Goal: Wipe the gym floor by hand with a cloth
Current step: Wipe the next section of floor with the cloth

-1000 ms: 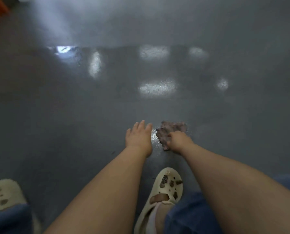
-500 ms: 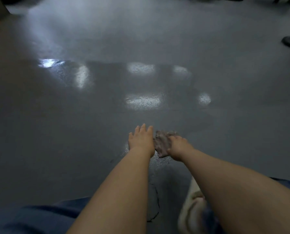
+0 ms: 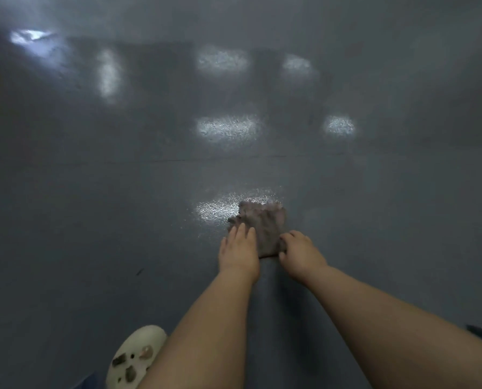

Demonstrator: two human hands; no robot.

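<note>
Right hand (image 3: 300, 252): grip curling on near edge of crumpled grey-brown fabric cloth (image 3: 263, 228). Left hand (image 3: 238, 249): fingers lying straight, touching cloth at its 8 o'clock. Cloth lying on glossy grey speckled gym floor (image 3: 122, 206). Cream perforated clog (image 3: 134, 357) showing at 7 o'clock.

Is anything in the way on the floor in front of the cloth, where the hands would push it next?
Nothing visible. The cloth lies on the grey floor with the left hand and right hand at its near edge. Ahead of it there are only bright light reflections, no objects.
</note>
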